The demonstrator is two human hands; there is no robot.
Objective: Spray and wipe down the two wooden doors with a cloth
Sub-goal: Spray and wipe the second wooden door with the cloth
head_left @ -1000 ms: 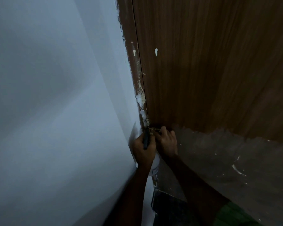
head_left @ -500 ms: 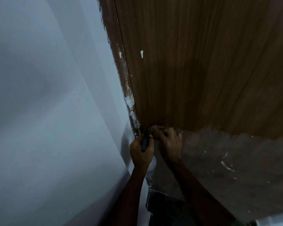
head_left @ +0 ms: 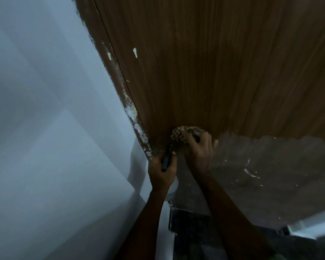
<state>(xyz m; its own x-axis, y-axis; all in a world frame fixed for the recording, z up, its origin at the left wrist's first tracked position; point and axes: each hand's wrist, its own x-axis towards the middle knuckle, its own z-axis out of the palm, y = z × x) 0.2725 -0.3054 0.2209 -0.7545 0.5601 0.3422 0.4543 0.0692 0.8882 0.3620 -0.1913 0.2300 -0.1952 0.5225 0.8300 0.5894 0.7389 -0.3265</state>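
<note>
Above the right hand (head_left: 199, 154), the door (head_left: 204, 72) shows matt wood grain with pale paint specks. The cloth (head_left: 186, 133) under its fingers looks mottled and soft. The floor (head_left: 270, 175) beside it appears dull, rough.

Dim, soft picture — shadowy (edges bowed by wide lens).

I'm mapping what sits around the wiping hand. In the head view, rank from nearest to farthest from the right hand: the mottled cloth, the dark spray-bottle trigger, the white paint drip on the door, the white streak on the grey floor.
1. Mottled cloth, gripped by the right hand.
2. Dark spray-bottle trigger, just left, in the left hand.
3. White streak, right, on the grey floor.
4. White paint drip, far above-left, on the wooden door.
</note>
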